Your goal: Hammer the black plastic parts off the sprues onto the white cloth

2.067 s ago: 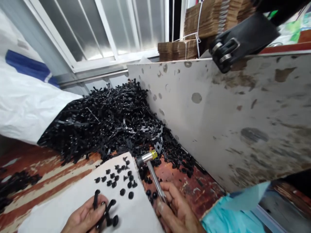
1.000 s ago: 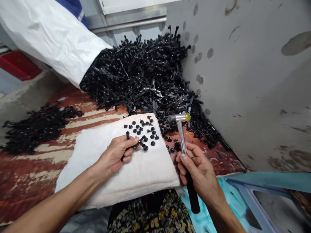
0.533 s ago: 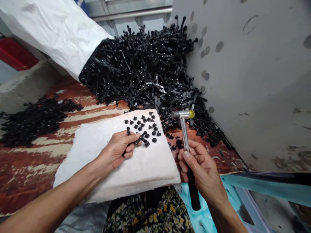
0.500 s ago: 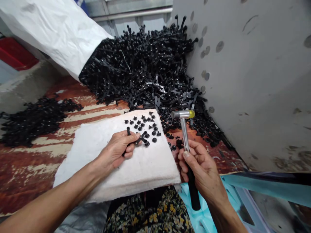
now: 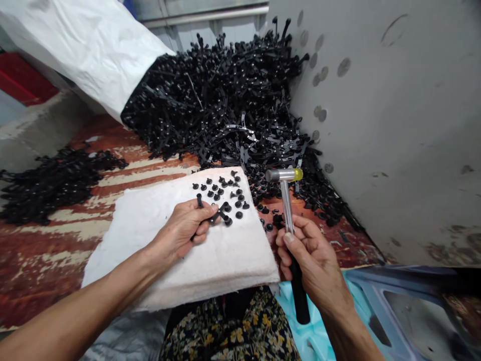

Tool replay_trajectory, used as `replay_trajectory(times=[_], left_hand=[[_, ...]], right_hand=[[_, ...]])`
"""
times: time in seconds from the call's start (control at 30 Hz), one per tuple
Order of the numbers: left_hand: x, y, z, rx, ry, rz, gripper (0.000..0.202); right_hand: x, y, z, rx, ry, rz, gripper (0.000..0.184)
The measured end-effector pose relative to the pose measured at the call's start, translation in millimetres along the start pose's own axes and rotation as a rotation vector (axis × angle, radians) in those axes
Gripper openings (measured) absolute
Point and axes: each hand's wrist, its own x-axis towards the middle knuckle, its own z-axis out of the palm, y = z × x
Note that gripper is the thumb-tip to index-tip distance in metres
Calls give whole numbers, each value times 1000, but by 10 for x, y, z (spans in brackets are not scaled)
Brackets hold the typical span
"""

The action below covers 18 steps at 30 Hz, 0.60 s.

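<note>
Hammer (image 5: 287, 203) and link (image 5: 221, 214), both held
Right hand (image 5: 313, 260) grips the hammer; left hand (image 5: 190, 223) pinches the link over the cloth (image 5: 225, 258), studs (image 5: 239, 215) just beyond that hand, black heap (image 5: 218, 110) beyond both hands.

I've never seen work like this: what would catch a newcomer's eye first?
Probably the heap of glossy black jointed parts at the back, by a white sack's mouth. Nearer, the right hand holds a silver metal hammer with a yellow tip; the left hand grips black parts over white cloth.
</note>
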Motion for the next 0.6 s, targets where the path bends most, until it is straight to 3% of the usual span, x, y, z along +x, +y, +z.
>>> replay_trajectory(times=[0.23,0.43,0.6], left_hand=[[-18,107,53,159,56,26,19],[-3,128,64,189,29,37,20],[30,106,28,196,26,46,22]], right_hand=[[-5,20,-20,-16,-15,9,33],[18,22,-17,-53,-15,-2,33],[6,-43,-32,-248,-87,-58,32]])
